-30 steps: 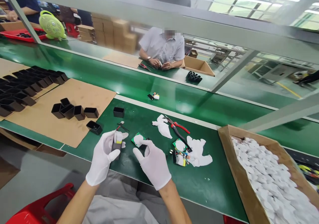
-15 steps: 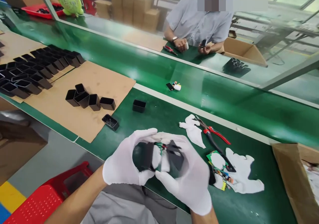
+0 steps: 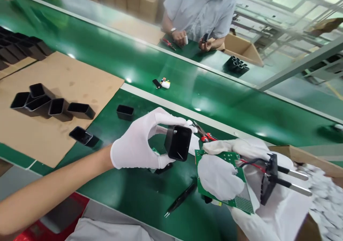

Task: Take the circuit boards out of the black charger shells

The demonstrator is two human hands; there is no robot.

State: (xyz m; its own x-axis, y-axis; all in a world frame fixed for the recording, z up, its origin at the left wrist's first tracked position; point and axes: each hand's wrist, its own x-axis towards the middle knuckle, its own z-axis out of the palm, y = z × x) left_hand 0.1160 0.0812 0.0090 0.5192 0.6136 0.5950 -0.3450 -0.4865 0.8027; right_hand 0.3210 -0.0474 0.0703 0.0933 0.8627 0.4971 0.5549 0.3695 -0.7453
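Observation:
My left hand [image 3: 146, 139], in a white glove, grips a black plastic case [image 3: 178, 142] between thumb and fingers, its open end facing me. My right hand [image 3: 257, 184], also gloved, holds a green circuit board [image 3: 242, 184] with a white patch [image 3: 219, 176] on it. Red and black wires run from the board to a black two-pin plug [image 3: 270, 178], which lies against the right palm. The case and the board are apart. Below, on the green bench, lie black tweezers [image 3: 180, 200]. Red-handled pliers [image 3: 206, 135] show partly behind the hands.
Several black cases [image 3: 60, 109] stand on a brown cardboard sheet [image 3: 88, 73] at left. A small component assembly [image 3: 164, 84] lies on the green belt. At right is a cardboard box [image 3: 286, 151] holding white pieces. A co-worker [image 3: 198, 16] sits opposite.
My hands have moved apart. The circuit board and plug are now in the right hand, away from the black case in the left. The view has shifted to the right.

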